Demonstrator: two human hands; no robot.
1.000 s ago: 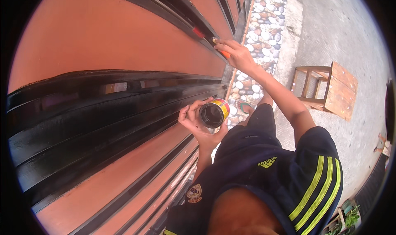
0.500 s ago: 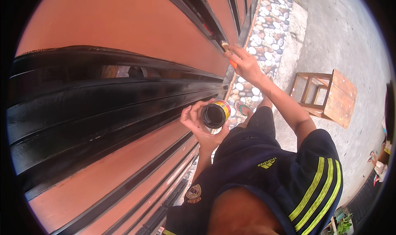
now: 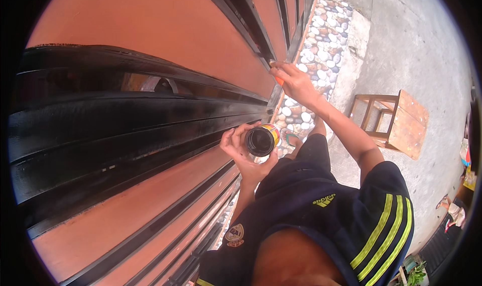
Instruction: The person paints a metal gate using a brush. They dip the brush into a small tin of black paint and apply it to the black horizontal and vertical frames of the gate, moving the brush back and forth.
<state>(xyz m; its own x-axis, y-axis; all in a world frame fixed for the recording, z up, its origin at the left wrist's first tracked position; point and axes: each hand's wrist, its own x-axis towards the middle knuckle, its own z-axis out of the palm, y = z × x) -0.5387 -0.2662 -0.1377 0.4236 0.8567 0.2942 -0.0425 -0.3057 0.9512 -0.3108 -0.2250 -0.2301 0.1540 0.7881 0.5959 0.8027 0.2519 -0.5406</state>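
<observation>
My left hand (image 3: 249,166) curls around a small open can (image 3: 261,141) with a yellow and red label. Its inside is coated with dark paint. In my right hand (image 3: 299,87) is a paintbrush (image 3: 279,80) with an orange handle, mostly covered by the fingers. The light bristle end is up against or very near a black frame strip (image 3: 251,22) on the orange wall panel (image 3: 150,30); whether it touches, I cannot tell. The can is held lower and nearer to me than the brush, beside the glossy black ledge (image 3: 100,128).
A wooden stool (image 3: 411,125) lies to the right on grey concrete (image 3: 406,45). A pebble-patterned strip (image 3: 329,37) runs along the foot of the wall. Beneath my hands is a sandalled foot (image 3: 291,138). Another person's legs (image 3: 452,210) and a green plant (image 3: 416,275) show at the right edge.
My right hand and the brush have come slightly down the strip, nearer to me. My left hand keeps the can in about the same place. The whole view has shifted a little.
</observation>
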